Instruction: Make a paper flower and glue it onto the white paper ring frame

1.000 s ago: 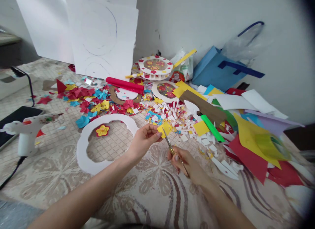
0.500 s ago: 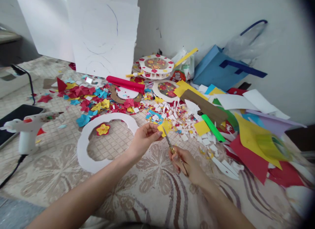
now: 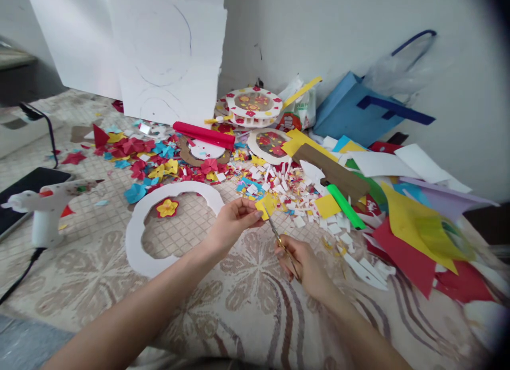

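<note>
A small piece of yellow paper point(image 3: 265, 204) is pinched between the fingers and thumb of my left hand point(image 3: 239, 221). My right hand point(image 3: 298, 261) is closed round the handles of a pair of scissors point(image 3: 274, 231), whose blades meet the yellow paper. Left of my hands, a white paper ring with a wavy inner edge point(image 3: 135, 237) lies flat on the patterned cloth. Inside it rests a red and yellow paper flower point(image 3: 167, 207).
A glue gun point(image 3: 45, 216) stands at the left beside a dark phone point(image 3: 48, 174). Paper flowers point(image 3: 137, 147) and scraps point(image 3: 279, 187) cover the middle. Rightward lie a green cutter knife point(image 3: 346, 206), coloured sheets point(image 3: 410, 253) and tape point(image 3: 446, 238). A blue bag point(image 3: 342, 110) leans behind.
The scissors' handles have drawn closer together as my right hand closed a little. My left hand and the yellow paper stay almost in place.
</note>
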{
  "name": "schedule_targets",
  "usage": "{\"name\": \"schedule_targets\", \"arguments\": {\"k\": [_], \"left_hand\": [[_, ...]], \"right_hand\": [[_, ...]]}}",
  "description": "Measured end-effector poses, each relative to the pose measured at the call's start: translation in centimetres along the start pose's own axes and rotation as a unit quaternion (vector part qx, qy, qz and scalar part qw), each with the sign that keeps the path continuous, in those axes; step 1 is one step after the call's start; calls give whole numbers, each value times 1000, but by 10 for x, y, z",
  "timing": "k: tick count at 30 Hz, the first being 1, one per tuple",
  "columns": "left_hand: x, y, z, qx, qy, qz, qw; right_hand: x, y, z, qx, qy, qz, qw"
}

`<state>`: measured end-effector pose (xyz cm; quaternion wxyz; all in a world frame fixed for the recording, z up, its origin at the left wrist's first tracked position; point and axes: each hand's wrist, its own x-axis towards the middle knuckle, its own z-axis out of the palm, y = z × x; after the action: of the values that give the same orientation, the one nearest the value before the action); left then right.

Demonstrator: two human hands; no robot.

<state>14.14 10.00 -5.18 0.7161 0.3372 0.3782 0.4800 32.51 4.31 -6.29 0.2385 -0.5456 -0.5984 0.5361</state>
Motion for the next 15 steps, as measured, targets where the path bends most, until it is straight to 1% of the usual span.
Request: {"name": "schedule_targets", "arguments": {"k": [5, 9, 15], "left_hand": [[-1, 0, 0, 3, -25, -11, 1000], [0, -2, -2, 8, -42, -19, 999], [1, -5, -3, 13, -57, -22, 998]], "right_hand": [[-2, -2, -3, 38, -29, -8, 999], [-1, -1, -3, 57, -41, -1, 998], [0, 4, -3, 62, -38, -8, 997]]}}
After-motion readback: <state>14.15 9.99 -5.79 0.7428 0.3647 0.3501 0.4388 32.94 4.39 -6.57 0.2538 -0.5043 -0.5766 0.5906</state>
